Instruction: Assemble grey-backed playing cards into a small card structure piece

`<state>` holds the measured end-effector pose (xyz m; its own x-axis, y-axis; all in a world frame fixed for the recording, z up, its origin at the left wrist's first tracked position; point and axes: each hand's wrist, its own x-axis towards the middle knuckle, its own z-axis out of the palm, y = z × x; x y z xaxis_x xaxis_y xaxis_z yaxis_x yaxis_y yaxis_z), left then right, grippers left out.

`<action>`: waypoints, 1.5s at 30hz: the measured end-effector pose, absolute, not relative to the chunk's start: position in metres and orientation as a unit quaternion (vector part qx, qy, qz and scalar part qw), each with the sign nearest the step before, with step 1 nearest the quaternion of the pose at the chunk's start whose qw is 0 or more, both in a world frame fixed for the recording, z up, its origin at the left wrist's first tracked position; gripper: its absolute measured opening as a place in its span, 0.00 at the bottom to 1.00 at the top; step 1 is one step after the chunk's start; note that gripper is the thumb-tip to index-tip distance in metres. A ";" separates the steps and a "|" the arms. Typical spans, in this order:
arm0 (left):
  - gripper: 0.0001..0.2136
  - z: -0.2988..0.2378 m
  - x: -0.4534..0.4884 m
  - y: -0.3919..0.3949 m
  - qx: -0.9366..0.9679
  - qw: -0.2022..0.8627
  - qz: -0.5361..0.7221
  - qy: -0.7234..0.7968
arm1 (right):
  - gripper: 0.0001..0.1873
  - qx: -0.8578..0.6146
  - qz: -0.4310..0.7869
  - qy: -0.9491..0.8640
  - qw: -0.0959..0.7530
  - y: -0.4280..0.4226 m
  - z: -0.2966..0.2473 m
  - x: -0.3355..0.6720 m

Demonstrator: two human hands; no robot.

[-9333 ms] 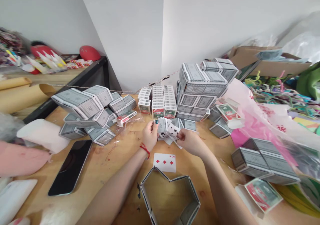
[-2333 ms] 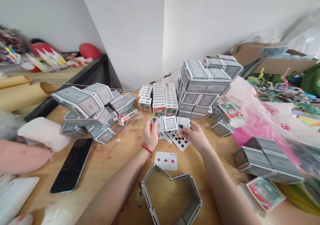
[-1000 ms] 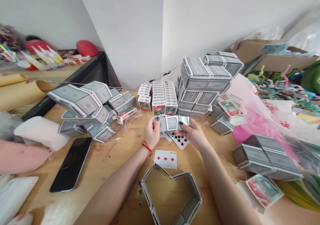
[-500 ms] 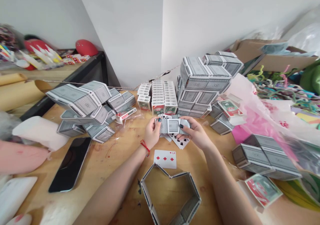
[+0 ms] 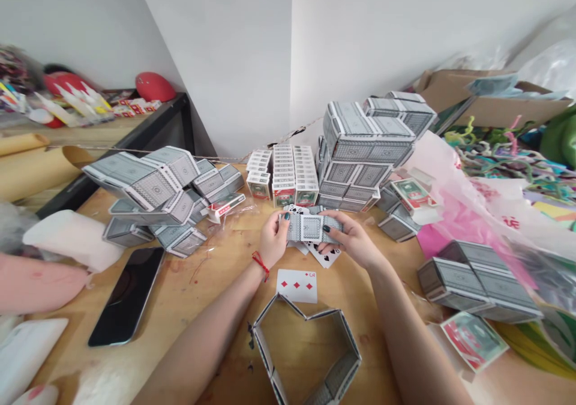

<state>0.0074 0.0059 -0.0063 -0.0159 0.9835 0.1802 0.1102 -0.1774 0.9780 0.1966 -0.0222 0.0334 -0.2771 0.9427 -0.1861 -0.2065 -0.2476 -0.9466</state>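
Observation:
Between my two hands is a strip of overlapping playing cards (image 5: 311, 228), grey patterned backs facing up. My left hand (image 5: 275, 237) pinches its left end, thumb on top. The right end is gripped by my right hand (image 5: 348, 237), also thumb on top. Partly under the strip lie loose playing cards (image 5: 330, 257), face up, with black spades showing. Nearer to me a three of diamonds (image 5: 297, 286) lies flat on the table. A heart-shaped frame of joined cards (image 5: 306, 318) stands on edge between my forearms, its lower tip cut off by the picture's edge.
Rows of card packs (image 5: 284, 174) stand at the back. Stacked card structures rise at the left (image 5: 144, 183) and right (image 5: 369, 147). A black phone (image 5: 126, 297) lies left. An opened card box (image 5: 474, 340) and pink plastic (image 5: 441, 213) are at the right, before a cardboard box (image 5: 495, 102).
Both hands keep hold of the card strip in nearly the same place. My right fingers have shifted slightly along its right end.

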 end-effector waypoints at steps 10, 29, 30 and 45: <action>0.11 -0.005 0.006 0.006 0.582 0.413 0.517 0.472 | 0.23 -0.419 0.660 -0.468 0.413 -0.024 0.036 0.194; 0.11 -0.004 0.006 0.003 0.563 0.460 0.498 0.474 | 0.22 -0.417 0.656 -0.467 0.423 -0.024 0.030 0.183; 0.11 -0.003 0.006 0.002 0.562 0.464 0.495 0.474 | 0.22 -0.417 0.657 -0.466 0.422 -0.024 0.030 0.183; 0.13 -0.002 0.007 0.002 0.547 0.537 0.465 0.444 | 0.22 -0.416 0.659 -0.472 0.412 -0.025 0.032 0.184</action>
<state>0.0075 0.0017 -0.0024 0.1735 0.9843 0.0314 -0.0134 -0.0295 0.9995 0.1838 -0.0248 0.0322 -0.3142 0.9360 -0.1585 -0.1508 -0.2140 -0.9651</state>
